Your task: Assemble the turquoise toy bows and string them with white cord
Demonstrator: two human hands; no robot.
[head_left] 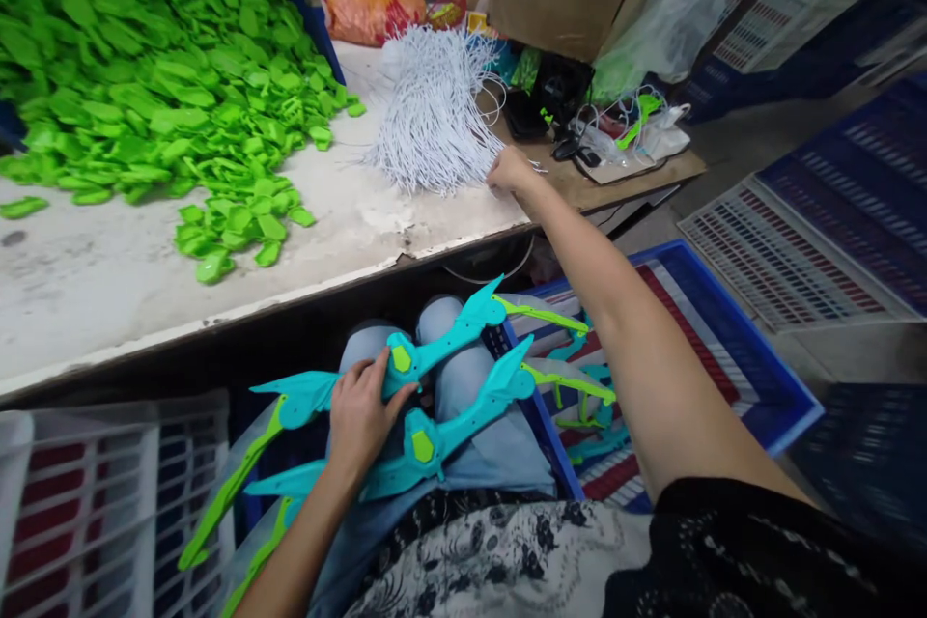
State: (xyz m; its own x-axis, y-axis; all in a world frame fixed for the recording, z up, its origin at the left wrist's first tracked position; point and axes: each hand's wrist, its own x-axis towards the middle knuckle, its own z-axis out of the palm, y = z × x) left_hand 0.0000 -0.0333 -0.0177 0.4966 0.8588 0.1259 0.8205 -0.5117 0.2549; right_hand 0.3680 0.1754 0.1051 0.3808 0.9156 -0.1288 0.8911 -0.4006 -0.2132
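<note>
My left hand (360, 415) rests in my lap, gripping a teal and green plastic toy bow (435, 348); a second bow of the same kind (449, 425) lies just below it across my knees. My right hand (509, 170) reaches out over the table edge, and its fingers pinch at the near edge of a bundle of white strings (435, 106). Whether a string is held I cannot make out.
A big heap of bright green plastic pieces (145, 77) covers the worn white table (108, 280) at left. A blue crate (731, 348) with more bows sits at my right. A white crate (94, 502) stands at lower left. Cardboard box (557, 0) and bags at the back.
</note>
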